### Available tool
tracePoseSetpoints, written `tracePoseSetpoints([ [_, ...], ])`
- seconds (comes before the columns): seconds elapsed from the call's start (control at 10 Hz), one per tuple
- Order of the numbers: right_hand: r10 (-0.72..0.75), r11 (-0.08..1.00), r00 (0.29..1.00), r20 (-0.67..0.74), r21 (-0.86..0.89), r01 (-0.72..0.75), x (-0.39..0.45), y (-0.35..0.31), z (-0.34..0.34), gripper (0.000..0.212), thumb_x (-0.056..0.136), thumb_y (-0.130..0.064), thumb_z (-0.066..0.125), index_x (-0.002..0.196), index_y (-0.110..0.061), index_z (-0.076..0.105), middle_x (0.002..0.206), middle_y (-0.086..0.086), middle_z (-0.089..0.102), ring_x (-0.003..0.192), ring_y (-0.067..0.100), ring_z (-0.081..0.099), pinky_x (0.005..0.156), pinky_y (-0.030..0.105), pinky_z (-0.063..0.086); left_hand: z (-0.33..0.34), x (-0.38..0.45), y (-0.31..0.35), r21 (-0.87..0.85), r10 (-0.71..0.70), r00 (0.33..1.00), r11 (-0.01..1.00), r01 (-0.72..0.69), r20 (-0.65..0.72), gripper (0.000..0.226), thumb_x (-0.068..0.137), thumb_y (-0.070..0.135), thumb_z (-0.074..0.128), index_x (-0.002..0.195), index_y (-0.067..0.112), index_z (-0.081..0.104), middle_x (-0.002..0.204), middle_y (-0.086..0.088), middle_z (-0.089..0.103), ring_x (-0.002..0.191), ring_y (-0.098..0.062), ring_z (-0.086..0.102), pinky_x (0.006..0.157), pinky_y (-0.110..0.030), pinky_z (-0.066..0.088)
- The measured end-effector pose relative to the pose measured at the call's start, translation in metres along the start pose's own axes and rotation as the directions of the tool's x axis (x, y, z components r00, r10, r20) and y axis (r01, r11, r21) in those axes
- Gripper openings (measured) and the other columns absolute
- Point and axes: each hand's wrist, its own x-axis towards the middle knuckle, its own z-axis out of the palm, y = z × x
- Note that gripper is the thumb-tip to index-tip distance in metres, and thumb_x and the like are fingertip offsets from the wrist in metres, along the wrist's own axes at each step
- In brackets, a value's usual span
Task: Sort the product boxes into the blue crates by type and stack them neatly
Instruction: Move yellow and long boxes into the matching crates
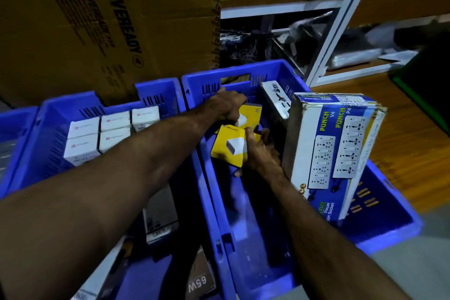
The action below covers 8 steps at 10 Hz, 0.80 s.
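White boxes (pixel 97 134) stacked in crate (pixel 36 143) left of my grips. Left grip (pixel 225 106) clamped on far yellow box (pixel 250 114); right grip (pixel 260 151) clamped on near yellow box (pixel 230 147), both inside right crate (pixel 211 192). Tall socket boxes (pixel 338 148) lean just right.

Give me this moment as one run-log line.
left hand: on rear yellow box | right hand: holds front yellow box | place: right blue crate

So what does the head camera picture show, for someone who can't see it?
Two bare hands, left hand and right hand, each grip a yellow box inside a blue crate. White boxes sit stacked in the crate beside it.
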Motion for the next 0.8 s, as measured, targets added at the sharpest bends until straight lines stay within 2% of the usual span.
tracePoseSetpoints([
  [0.1, 0.006, 1.0, 0.998, -0.064, 0.024, -0.005, 0.001, -0.005, -0.004, 0.106, 0.062, -0.038, 0.097, 0.141, -0.008, 0.033, 0.146, 0.025, 0.034, 0.129, 0.054, 0.046, 0.093, 0.059, 0.052, 0.002, -0.01, 0.005, 0.009, -0.054, 0.998, 0.998, 0.054, 0.012, 0.068, 0.086, 0.029, 0.083, 0.146, 0.024, 0.05, 0.143, -0.005, 0.056, 0.131, -0.03, 0.052, 0.108, -0.044, 0.042],
  [0.2, 0.052, 0.996, 0.998, -0.044, 0.074, -0.049, -0.005, -0.015, -0.019, 0.112, 0.052, -0.053, 0.098, 0.134, 0.001, 0.045, 0.141, 0.022, 0.037, 0.129, 0.052, 0.045, 0.099, 0.057, 0.05, -0.014, -0.013, 0.007, 0.029, -0.003, 1.0, 1.0, 0.003, 0.003, 0.059, 0.079, 0.036, 0.087, 0.126, 0.017, 0.056, 0.124, -0.008, 0.063, 0.115, -0.034, 0.061, 0.085, -0.041, 0.047],
  [0.3, 0.047, 0.988, 0.998, -0.031, 0.148, -0.042, -0.022, -0.019, -0.034, 0.088, 0.067, -0.053, 0.092, 0.13, -0.001, 0.059, 0.146, 0.024, 0.041, 0.13, 0.048, 0.05, 0.105, 0.05, 0.049, -0.033, -0.022, 0.012, -0.045, -0.014, 1.0, 0.999, 0.013, -0.018, 0.051, 0.08, 0.037, 0.086, 0.117, 0.022, 0.055, 0.113, -0.001, 0.061, 0.102, -0.026, 0.06, 0.082, -0.04, 0.047],
  [0.4, 0.071, 0.953, 0.994, -0.083, 0.299, -0.043, -0.044, -0.023, -0.052, 0.075, 0.081, -0.058, 0.076, 0.129, -0.002, 0.059, 0.138, 0.024, 0.054, 0.128, 0.047, 0.054, 0.102, 0.049, 0.047, -0.043, -0.033, 0.011, -0.095, 0.026, 0.994, 0.995, -0.036, -0.109, 0.046, 0.082, 0.039, 0.085, 0.11, 0.02, 0.054, 0.11, -0.006, 0.063, 0.098, -0.03, 0.06, 0.074, -0.043, 0.046],
  [0.5, 0.106, 0.896, 0.974, -0.2, 0.444, -0.006, -0.067, -0.03, -0.068, 0.067, 0.083, -0.064, 0.065, 0.115, -0.005, 0.066, 0.125, 0.023, 0.063, 0.118, 0.047, 0.06, 0.093, 0.048, 0.05, -0.062, -0.056, 0.002, -0.3, -0.039, 0.954, 0.952, -0.055, -0.297, 0.042, 0.077, 0.033, 0.088, 0.101, 0.022, 0.055, 0.098, -0.001, 0.063, 0.091, -0.026, 0.062, 0.07, -0.04, 0.044],
  [0.6, 0.155, 0.805, 0.931, -0.33, 0.588, 0.074, -0.092, -0.038, -0.081, 0.058, 0.086, -0.062, 0.06, 0.103, -0.006, 0.066, 0.113, 0.021, 0.066, 0.108, 0.044, 0.063, 0.086, 0.046, 0.051, -0.083, -0.085, -0.007, -0.547, -0.215, 0.884, 0.835, -0.055, -0.416, 0.065, 0.069, 0.03, 0.091, 0.126, 0.012, 0.064, 0.12, -0.003, 0.072, 0.109, -0.022, 0.068, 0.091, -0.035, 0.054],
  [0.7, 0.196, 0.662, 0.896, -0.398, 0.728, 0.179, -0.115, -0.042, -0.096, 0.051, 0.087, -0.06, 0.055, 0.087, -0.01, 0.064, 0.094, 0.014, 0.068, 0.092, 0.037, 0.064, 0.081, 0.045, 0.051, -0.099, -0.128, -0.009, -0.76, -0.366, 0.819, 0.638, -0.125, -0.442, 0.069, 0.077, 0.019, 0.09, 0.137, 0.004, 0.059, 0.132, -0.011, 0.07, 0.118, -0.022, 0.069, 0.099, -0.038, 0.058],
  [0.8, 0.215, 0.456, 0.913, -0.347, 0.862, 0.221, -0.133, -0.047, -0.105, 0.048, 0.084, -0.059, 0.055, 0.064, -0.015, 0.052, 0.063, 0.0, 0.057, 0.068, 0.027, 0.056, 0.07, 0.045, 0.047, -0.105, -0.188, -0.005, -0.859, -0.51, 0.743, 0.483, -0.17, -0.434, 0.056, 0.084, 0.017, 0.087, 0.134, 0.012, 0.061, 0.132, -0.005, 0.071, 0.121, -0.018, 0.068, 0.099, -0.036, 0.058],
])
